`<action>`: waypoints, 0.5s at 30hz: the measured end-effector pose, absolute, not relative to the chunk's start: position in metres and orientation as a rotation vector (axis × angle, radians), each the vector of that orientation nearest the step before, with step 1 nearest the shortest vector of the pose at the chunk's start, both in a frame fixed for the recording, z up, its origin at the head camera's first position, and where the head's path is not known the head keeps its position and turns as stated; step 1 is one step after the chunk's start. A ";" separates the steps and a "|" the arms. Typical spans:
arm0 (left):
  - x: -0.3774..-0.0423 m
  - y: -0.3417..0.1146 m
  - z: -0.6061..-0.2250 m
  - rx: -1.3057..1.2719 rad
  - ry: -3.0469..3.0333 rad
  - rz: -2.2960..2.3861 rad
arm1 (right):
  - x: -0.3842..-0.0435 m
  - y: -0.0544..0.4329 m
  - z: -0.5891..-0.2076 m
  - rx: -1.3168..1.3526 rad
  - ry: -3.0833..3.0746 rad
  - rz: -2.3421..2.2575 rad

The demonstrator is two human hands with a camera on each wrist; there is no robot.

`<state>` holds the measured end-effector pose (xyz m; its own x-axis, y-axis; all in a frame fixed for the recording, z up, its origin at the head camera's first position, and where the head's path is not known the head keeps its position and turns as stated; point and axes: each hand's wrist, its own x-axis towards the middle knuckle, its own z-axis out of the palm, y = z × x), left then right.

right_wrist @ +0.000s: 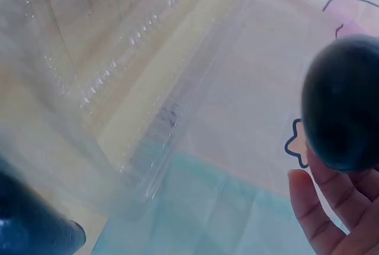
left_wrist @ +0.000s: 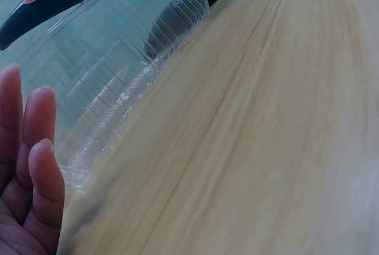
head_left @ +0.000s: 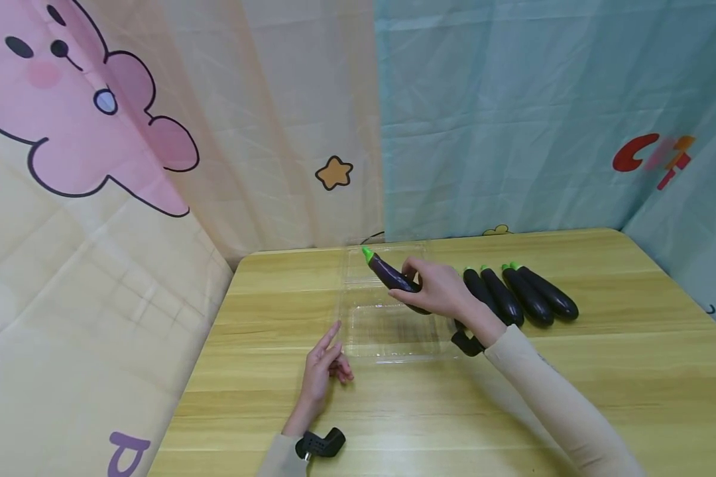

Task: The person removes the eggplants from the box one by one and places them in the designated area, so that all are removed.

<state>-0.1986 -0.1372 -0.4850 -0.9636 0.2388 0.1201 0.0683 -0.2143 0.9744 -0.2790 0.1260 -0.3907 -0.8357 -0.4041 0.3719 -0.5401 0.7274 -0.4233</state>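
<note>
My right hand (head_left: pixel 438 288) grips a dark purple eggplant (head_left: pixel 388 273) by its thick part, its green stem pointing to the far left. The eggplant is held above a clear plastic container (head_left: pixel 388 331), whose lid stands open at the back. In the right wrist view the eggplant's rounded end (right_wrist: pixel 343 104) shows large above the fingers (right_wrist: pixel 331 196). My left hand (head_left: pixel 321 371) is at the container's near left corner, fingers extended and holding nothing. The left wrist view shows its relaxed fingers (left_wrist: pixel 38 125) beside the clear wall.
Several more eggplants (head_left: pixel 534 295) lie side by side on the wooden table (head_left: pixel 262 397), right of the container, stems toward the back. A printed curtain (head_left: pixel 483 132) hangs behind the table, and another cloth (head_left: pixel 95 298) drops along its left side.
</note>
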 end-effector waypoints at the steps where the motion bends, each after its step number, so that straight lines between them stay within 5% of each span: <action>1: -0.199 -0.137 -0.485 0.373 1.893 2.336 | -0.278 0.127 -0.390 0.734 -2.661 0.775; 15: -0.198 -0.137 -0.484 0.366 1.891 2.337 | -0.273 0.165 -0.392 0.430 -2.650 0.963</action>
<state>-0.1982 -0.1366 -0.4836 -0.9645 0.2376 0.1156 0.0635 -0.2163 0.9743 -0.2725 0.1650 -0.3917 -0.9138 -0.1776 0.3652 -0.3707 0.7322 -0.5714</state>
